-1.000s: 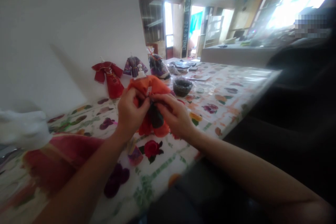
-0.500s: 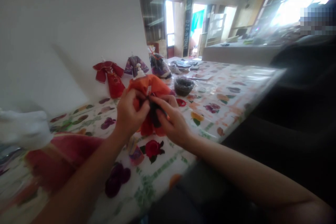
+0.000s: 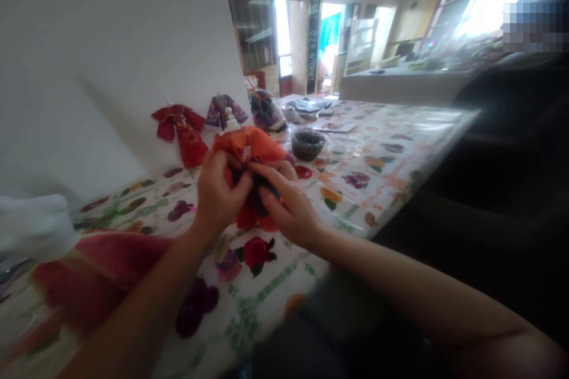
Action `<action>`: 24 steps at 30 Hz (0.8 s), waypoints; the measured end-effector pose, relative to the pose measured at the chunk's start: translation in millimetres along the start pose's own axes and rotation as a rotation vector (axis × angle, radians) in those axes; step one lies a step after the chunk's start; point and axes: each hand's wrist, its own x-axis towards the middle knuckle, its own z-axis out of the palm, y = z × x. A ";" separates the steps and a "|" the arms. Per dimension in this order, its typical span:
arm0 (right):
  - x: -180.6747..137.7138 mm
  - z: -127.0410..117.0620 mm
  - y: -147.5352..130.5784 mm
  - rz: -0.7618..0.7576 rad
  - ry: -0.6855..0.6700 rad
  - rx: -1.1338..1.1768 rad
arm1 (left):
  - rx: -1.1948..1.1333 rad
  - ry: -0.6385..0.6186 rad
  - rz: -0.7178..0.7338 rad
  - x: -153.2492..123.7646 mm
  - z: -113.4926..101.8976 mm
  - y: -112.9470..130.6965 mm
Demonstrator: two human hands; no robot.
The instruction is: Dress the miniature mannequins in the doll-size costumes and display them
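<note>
A small orange doll garment (image 3: 267, 143) stands up in front of me, its sleeves spread to both sides. Behind its neckline a small white stand top with a rounded knob (image 3: 230, 118) shows. My left hand (image 3: 220, 186) is closed, thumb and fingers pinching the garment's front at the middle. My right hand (image 3: 291, 201) meets it there, also closed, with a dark fabric strip (image 3: 260, 200) between its thumb and fingers. The fingertips touch or nearly touch, and they hide exactly what is pinched. Red-orange cloth hangs below the hands.
A red doll dress (image 3: 189, 136) and a purple patterned doll robe (image 3: 224, 109) stand by the white wall. To the right are a dark bowl (image 3: 307, 147) and a plastic-wrapped bundle (image 3: 265, 109). Pink-red cloth (image 3: 111, 254) lies left on the flowered tablecloth (image 3: 284, 284). A person sits at right.
The view has shifted slightly, so the scene sits a little farther left. Both hands keep their pinch at the garment's front; the right fingers and dark strip have moved only slightly.
</note>
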 end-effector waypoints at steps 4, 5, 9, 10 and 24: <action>10.8 -7.1 4.1 -0.020 -0.018 -0.019 | -0.023 -0.010 -0.024 0.3 -0.6 -1.4; 15.2 -9.9 5.8 -0.036 -0.016 -0.025 | -0.027 -0.015 -0.027 0.6 -0.7 -1.2; 33.4 -22.5 14.2 -0.091 0.027 -0.067 | -0.031 -0.020 -0.032 1.5 -0.9 -0.4; 37.1 -25.2 16.9 -0.088 0.036 -0.070 | -0.035 -0.017 -0.031 1.6 -1.1 -0.5; 51.2 -20.1 58.9 -0.055 0.009 -0.040 | -0.038 -0.023 -0.068 2.0 -0.1 -4.5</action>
